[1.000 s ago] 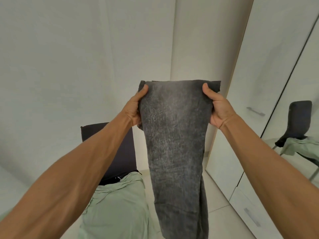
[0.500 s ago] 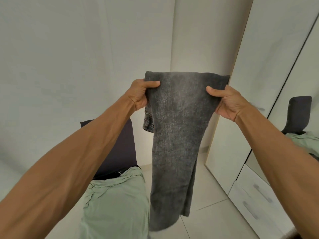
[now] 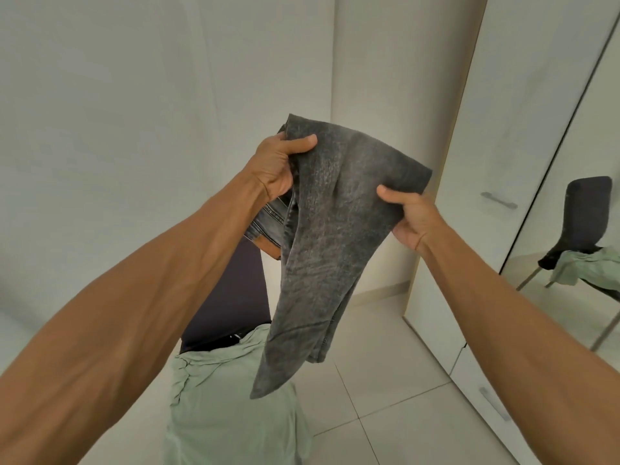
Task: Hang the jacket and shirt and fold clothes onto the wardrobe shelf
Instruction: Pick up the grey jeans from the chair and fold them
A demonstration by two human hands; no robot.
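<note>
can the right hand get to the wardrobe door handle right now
Probably not yet: the right hand grips the grey jeans, held with the left hand. Nothing stands between it and the door handle, so once freed it likely could.

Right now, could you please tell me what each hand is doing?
Left hand: grips the grey jeans at the top fold.
Right hand: grips the same jeans' other top corner.

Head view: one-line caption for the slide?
The left hand and right hand grip grey jeans in mid-air, beside a white wardrobe and above a green garment on a dark chair.
</note>
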